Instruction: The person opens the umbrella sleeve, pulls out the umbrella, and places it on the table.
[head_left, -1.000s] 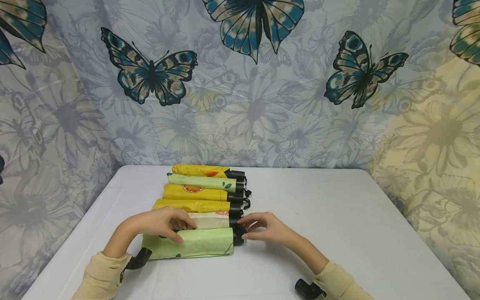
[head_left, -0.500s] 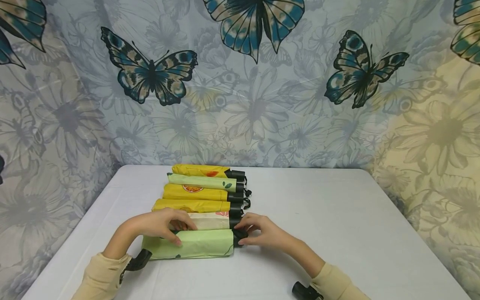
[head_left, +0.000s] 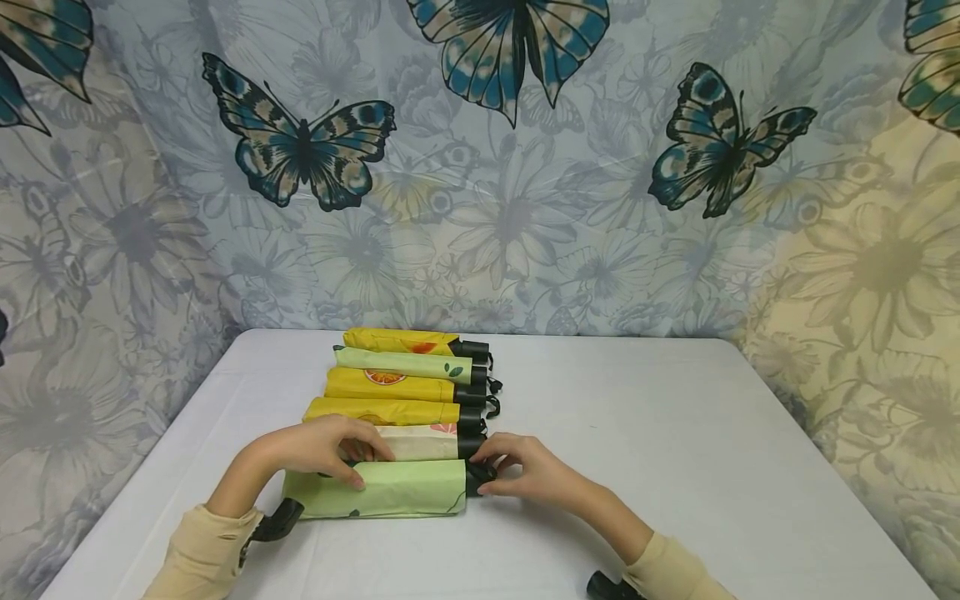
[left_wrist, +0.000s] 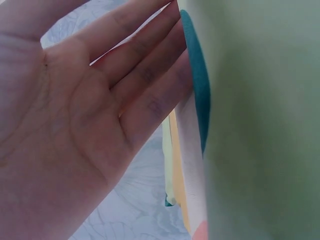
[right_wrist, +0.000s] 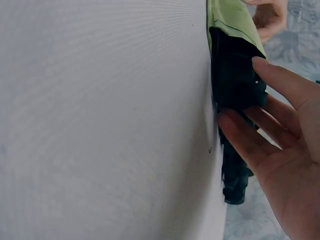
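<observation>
A light green folded umbrella [head_left: 412, 487] lies nearest the person, at the front of a row of folded umbrellas. My left hand [head_left: 330, 446] holds its body, with the thumb over the top and the fingers tucked behind the far edge; in the left wrist view those fingers [left_wrist: 155, 75] run in behind the green cloth. At the other end, my right hand [head_left: 528, 471] holds the black handle [right_wrist: 237, 72] between thumb and fingers. Directly behind lies a cream umbrella [head_left: 420, 442] with a pink print, partly covered by the left hand.
Further back in the row are a plain yellow umbrella [head_left: 412, 412], a yellow one with an orange-slice print [head_left: 416, 387], a slim green one [head_left: 405, 362] and another yellow one [head_left: 397, 340]. All handles point right. The white table [head_left: 675, 433] meets a butterfly-patterned backdrop [head_left: 510, 225].
My right hand has shifted slightly left and toward the person at the green umbrella's handle. The umbrella's far edge and handle have come slightly nearer the person. My left hand has barely moved.
</observation>
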